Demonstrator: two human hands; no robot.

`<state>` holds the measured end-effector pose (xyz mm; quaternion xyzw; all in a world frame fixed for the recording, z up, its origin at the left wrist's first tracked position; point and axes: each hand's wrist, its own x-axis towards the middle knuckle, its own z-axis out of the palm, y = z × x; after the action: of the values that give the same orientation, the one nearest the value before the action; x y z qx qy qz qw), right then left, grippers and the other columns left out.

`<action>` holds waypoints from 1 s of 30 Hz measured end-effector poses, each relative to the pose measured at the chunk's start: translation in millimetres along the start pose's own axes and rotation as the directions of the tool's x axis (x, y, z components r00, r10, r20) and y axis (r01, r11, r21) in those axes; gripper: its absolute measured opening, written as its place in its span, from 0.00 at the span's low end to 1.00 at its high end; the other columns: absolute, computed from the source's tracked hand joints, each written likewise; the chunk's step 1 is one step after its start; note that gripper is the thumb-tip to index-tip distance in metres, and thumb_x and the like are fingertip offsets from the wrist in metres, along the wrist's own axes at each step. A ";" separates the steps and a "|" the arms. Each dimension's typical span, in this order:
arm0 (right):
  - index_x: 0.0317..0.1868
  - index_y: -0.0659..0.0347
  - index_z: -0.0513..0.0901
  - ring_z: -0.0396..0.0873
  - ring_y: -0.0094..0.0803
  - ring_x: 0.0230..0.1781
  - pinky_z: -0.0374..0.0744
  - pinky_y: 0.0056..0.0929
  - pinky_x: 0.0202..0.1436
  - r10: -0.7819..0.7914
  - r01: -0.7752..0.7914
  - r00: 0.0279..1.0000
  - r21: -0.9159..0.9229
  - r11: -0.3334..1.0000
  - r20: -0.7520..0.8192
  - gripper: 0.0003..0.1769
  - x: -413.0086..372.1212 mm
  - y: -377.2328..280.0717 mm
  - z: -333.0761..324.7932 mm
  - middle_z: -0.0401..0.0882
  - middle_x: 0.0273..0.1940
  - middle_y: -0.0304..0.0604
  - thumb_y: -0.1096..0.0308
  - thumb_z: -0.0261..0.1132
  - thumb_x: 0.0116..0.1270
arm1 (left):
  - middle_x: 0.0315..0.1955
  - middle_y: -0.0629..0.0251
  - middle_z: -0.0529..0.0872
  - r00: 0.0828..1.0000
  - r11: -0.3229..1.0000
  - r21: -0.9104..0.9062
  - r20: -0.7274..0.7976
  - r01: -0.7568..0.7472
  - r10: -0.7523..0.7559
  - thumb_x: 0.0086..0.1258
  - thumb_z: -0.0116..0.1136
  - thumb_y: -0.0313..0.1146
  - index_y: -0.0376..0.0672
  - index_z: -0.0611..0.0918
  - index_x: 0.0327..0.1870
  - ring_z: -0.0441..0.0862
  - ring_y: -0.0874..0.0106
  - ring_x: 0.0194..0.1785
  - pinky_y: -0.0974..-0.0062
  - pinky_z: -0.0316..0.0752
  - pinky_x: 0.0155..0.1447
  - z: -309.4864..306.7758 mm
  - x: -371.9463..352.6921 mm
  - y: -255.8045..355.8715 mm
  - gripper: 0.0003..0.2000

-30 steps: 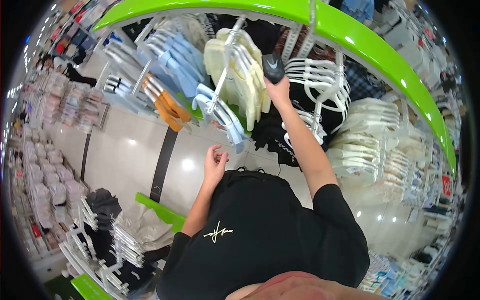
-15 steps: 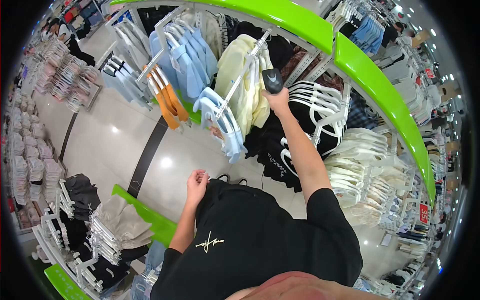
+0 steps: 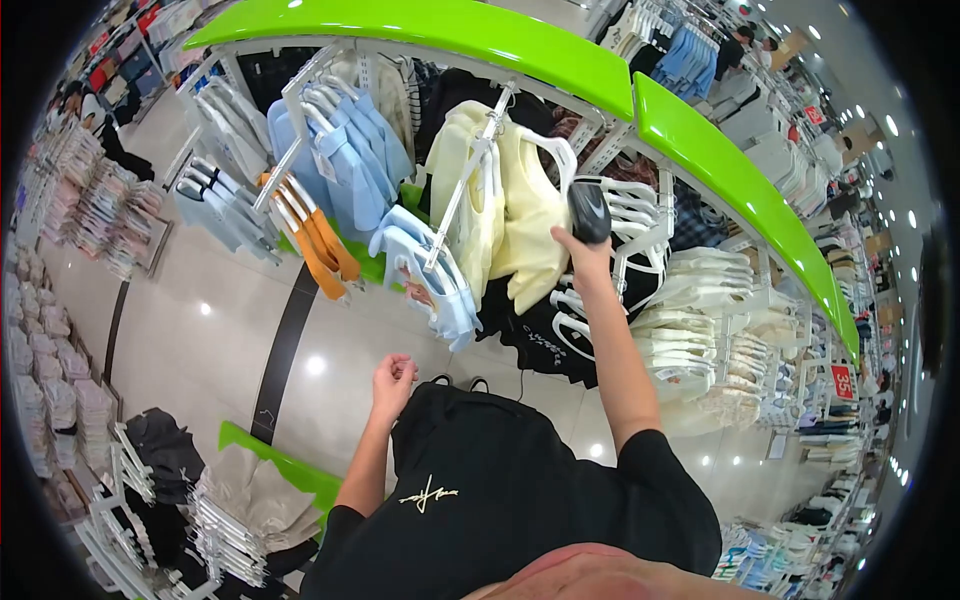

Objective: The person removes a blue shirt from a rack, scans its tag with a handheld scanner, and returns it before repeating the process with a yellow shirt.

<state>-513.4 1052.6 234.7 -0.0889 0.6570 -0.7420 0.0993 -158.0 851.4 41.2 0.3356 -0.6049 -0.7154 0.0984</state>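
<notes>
My right hand (image 3: 588, 258) is wrapped round a black handheld barcode scanner (image 3: 590, 212), its rounded head pointing away from me. Right beside it, a pale yellow top (image 3: 530, 220) on a white hanger (image 3: 548, 150) is swung out from the others on its rail. The thumb side of this hand overlaps the top's edge. Black garments (image 3: 545, 345) on white hangers hang just below and behind my right wrist. Low in front of my body, my left hand (image 3: 394, 380) is loosely curled, with nothing visible in it. Light blue tops (image 3: 430, 285) hang nearest to it.
A bright green curved panel (image 3: 440, 35) runs along the top of the rack. Metal display arms (image 3: 465, 185) stick out towards me. Cream garments (image 3: 690, 310) hang at right, and another rack with grey shorts (image 3: 250, 480) stands at lower left. Tiled floor (image 3: 205, 310) lies between.
My right hand with the scanner has moved towards me and to the right. A yellow top has swung out from its row, spreading open. My left hand stays almost where it was.
</notes>
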 end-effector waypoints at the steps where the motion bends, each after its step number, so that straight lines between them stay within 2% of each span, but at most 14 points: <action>1: 0.65 0.65 0.81 0.86 0.33 0.54 0.83 0.35 0.61 0.003 -0.003 1.000 0.011 1.000 -0.016 0.34 -19.2 -6.6 -5.2 0.86 0.57 0.44 0.84 0.79 0.57 | 0.36 0.61 0.90 1.000 1.000 0.025 0.022 0.002 -0.002 0.78 0.62 0.29 0.31 0.80 0.56 0.87 0.76 0.38 0.77 0.82 0.45 -0.7 3.7 -1.5 0.12; 6: 0.72 0.64 0.76 0.85 0.36 0.59 0.83 0.38 0.66 0.106 -0.104 0.983 0.022 0.994 -0.152 0.41 -115.9 -6.3 -54.6 0.84 0.62 0.46 0.86 0.79 0.57 | 0.37 0.62 0.90 0.989 0.996 0.079 0.144 -0.039 0.027 0.77 0.64 0.28 0.30 0.80 0.57 0.88 0.75 0.38 0.76 0.83 0.46 6.3 15.9 28.8 0.14; 8: 0.72 0.63 0.78 0.78 0.31 0.65 0.76 0.34 0.71 0.148 -0.148 0.974 0.018 0.989 -0.172 0.43 -157.6 2.2 -83.9 0.80 0.66 0.39 0.83 0.83 0.54 | 0.39 0.60 0.90 0.977 0.986 0.138 0.201 -0.095 0.066 0.76 0.66 0.28 0.30 0.79 0.59 0.88 0.74 0.39 0.75 0.83 0.47 11.1 23.1 42.4 0.16; 10: 0.71 0.63 0.79 0.74 0.27 0.68 0.72 0.32 0.74 0.072 -0.081 0.989 -0.075 0.994 -0.126 0.44 -196.7 -11.5 -96.5 0.79 0.67 0.35 0.82 0.85 0.51 | 0.47 0.55 0.88 0.960 0.962 0.184 0.235 -0.200 0.155 0.73 0.69 0.29 0.30 0.77 0.62 0.88 0.69 0.47 0.71 0.83 0.51 21.4 29.2 62.3 0.21; 13: 0.67 0.62 0.80 0.76 0.26 0.63 0.75 0.32 0.69 0.033 -0.020 0.998 -0.254 0.967 0.049 0.42 -244.8 -26.3 -129.0 0.81 0.63 0.34 0.80 0.85 0.50 | 0.61 0.48 0.81 0.886 0.855 0.270 0.276 -0.443 0.371 0.67 0.75 0.30 0.31 0.73 0.69 0.83 0.58 0.61 0.63 0.80 0.62 43.5 38.6 97.2 0.32; 17: 0.58 0.61 0.85 0.82 0.32 0.49 0.80 0.34 0.55 -0.025 0.191 0.943 -0.476 0.858 0.333 0.33 -286.5 -47.5 -152.0 0.85 0.51 0.37 0.72 0.86 0.48 | 0.73 0.44 0.73 0.642 0.565 0.305 0.353 -0.766 0.680 0.58 0.80 0.29 0.32 0.69 0.75 0.72 0.49 0.75 0.55 0.69 0.76 84.3 43.7 165.0 0.43; 19: 0.49 0.61 0.87 0.82 0.39 0.38 0.79 0.35 0.44 -0.121 0.354 0.888 -0.492 0.795 0.443 0.29 -283.8 -83.4 -133.9 0.85 0.41 0.41 0.65 0.86 0.46 | 0.72 0.45 0.75 0.595 0.583 0.174 0.428 -0.793 0.681 0.57 0.80 0.29 0.32 0.69 0.76 0.72 0.52 0.77 0.56 0.67 0.79 103.7 41.6 171.4 0.43; 20: 0.49 0.62 0.86 0.82 0.39 0.37 0.79 0.35 0.44 -0.106 0.329 0.889 -0.459 0.826 0.446 0.29 -293.2 -81.3 -138.5 0.85 0.41 0.41 0.65 0.86 0.46 | 0.72 0.46 0.75 0.566 0.590 0.110 0.461 -0.800 0.683 0.57 0.79 0.30 0.32 0.69 0.76 0.72 0.53 0.78 0.57 0.66 0.80 113.4 38.2 175.3 0.44; 21: 0.49 0.62 0.86 0.82 0.38 0.37 0.79 0.35 0.43 -0.094 0.306 0.887 -0.423 0.853 0.452 0.29 -302.5 -78.3 -145.3 0.85 0.41 0.40 0.65 0.86 0.46 | 0.67 0.49 0.82 0.529 0.595 0.059 0.534 -0.802 0.660 0.61 0.76 0.28 0.33 0.74 0.73 0.80 0.61 0.71 0.62 0.73 0.74 122.3 28.2 188.5 0.37; 23: 0.49 0.64 0.86 0.82 0.37 0.37 0.79 0.34 0.43 -0.124 0.333 0.871 -0.384 0.861 0.476 0.30 -315.8 -73.1 -160.5 0.85 0.41 0.41 0.64 0.87 0.45 | 0.57 0.56 0.88 0.604 0.859 -0.034 0.696 -0.511 0.388 0.60 0.73 0.25 0.34 0.76 0.70 0.85 0.66 0.61 0.67 0.77 0.67 127.6 18.0 162.2 0.33; 24: 0.50 0.64 0.86 0.82 0.36 0.37 0.79 0.33 0.43 -0.152 0.361 0.871 -0.399 0.843 0.466 0.31 -323.3 -72.0 -168.2 0.85 0.41 0.40 0.64 0.88 0.45 | 0.52 0.59 0.91 0.591 0.944 -0.040 0.770 -0.328 0.238 0.60 0.72 0.23 0.35 0.78 0.69 0.88 0.69 0.56 0.70 0.80 0.63 129.5 9.3 153.3 0.31; 26: 0.50 0.64 0.86 0.82 0.34 0.37 0.79 0.32 0.43 -0.208 0.415 0.868 -0.429 0.803 0.450 0.32 -339.7 -70.3 -187.3 0.85 0.42 0.40 0.64 0.89 0.44 | 0.45 0.66 0.91 0.586 0.939 -0.043 0.771 -0.341 0.248 0.61 0.69 0.23 0.35 0.80 0.66 0.87 0.77 0.49 0.76 0.80 0.56 140.3 -12.6 139.3 0.28; 27: 0.50 0.64 0.85 0.82 0.33 0.37 0.79 0.32 0.44 -0.158 0.357 0.888 -0.433 0.828 0.431 0.33 -350.7 -64.8 -202.8 0.86 0.42 0.40 0.65 0.89 0.43 | 0.41 0.69 0.91 0.586 0.937 -0.046 0.770 -0.347 0.255 0.62 0.67 0.23 0.35 0.81 0.65 0.87 0.80 0.46 0.79 0.80 0.53 148.2 -25.2 136.9 0.27; 30: 0.52 0.66 0.85 0.80 0.27 0.39 0.80 0.31 0.46 -0.053 0.206 0.934 -0.412 0.888 0.353 0.36 -385.2 -41.5 -245.6 0.87 0.43 0.38 0.68 0.90 0.40 | 0.42 0.69 0.90 0.575 0.990 -0.137 0.809 -0.024 0.126 0.61 0.67 0.23 0.35 0.80 0.67 0.85 0.81 0.45 0.80 0.79 0.51 168.5 -64.6 138.6 0.28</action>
<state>-207.6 1394.3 245.7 -0.2768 0.7744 -0.5527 0.1353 -246.9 986.9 200.8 -0.0622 -0.5554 -0.8170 -0.1419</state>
